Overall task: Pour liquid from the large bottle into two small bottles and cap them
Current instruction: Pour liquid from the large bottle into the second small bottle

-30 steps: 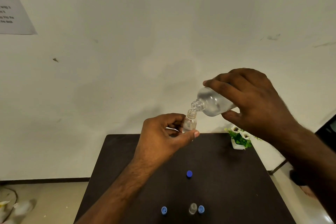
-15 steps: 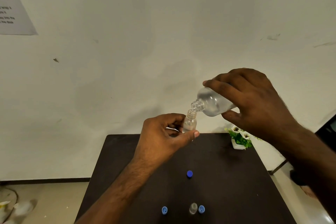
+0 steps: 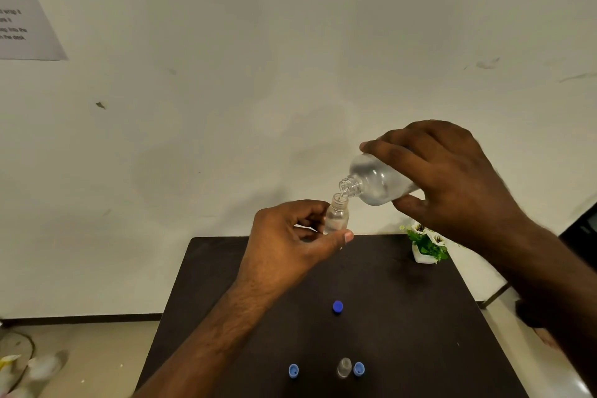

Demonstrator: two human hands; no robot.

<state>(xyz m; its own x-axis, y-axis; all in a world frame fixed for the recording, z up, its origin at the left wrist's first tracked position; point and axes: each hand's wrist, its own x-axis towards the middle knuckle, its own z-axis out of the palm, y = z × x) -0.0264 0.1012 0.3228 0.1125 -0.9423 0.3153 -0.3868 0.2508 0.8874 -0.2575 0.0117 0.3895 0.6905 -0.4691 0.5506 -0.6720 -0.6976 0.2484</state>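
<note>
My right hand [image 3: 452, 178] grips the large clear bottle [image 3: 374, 182], tilted with its open neck pointing down-left. Its mouth sits just over the mouth of a small clear bottle [image 3: 337, 215], which my left hand [image 3: 287, 242] holds upright between thumb and fingers, above the far edge of the dark table [image 3: 403, 317]. A second small bottle [image 3: 344, 367] stands uncapped near the table's front. Three blue caps lie on the table: a dark blue one [image 3: 337, 307] in the middle, a light blue one [image 3: 359, 368] beside the standing bottle, another [image 3: 293, 370] to the left.
A small white pot with a green plant [image 3: 427, 247] stands at the table's far right corner. A pale wall rises right behind the table, with a paper sheet [image 3: 22, 13] at the upper left. Floor shows to the left and right of the table.
</note>
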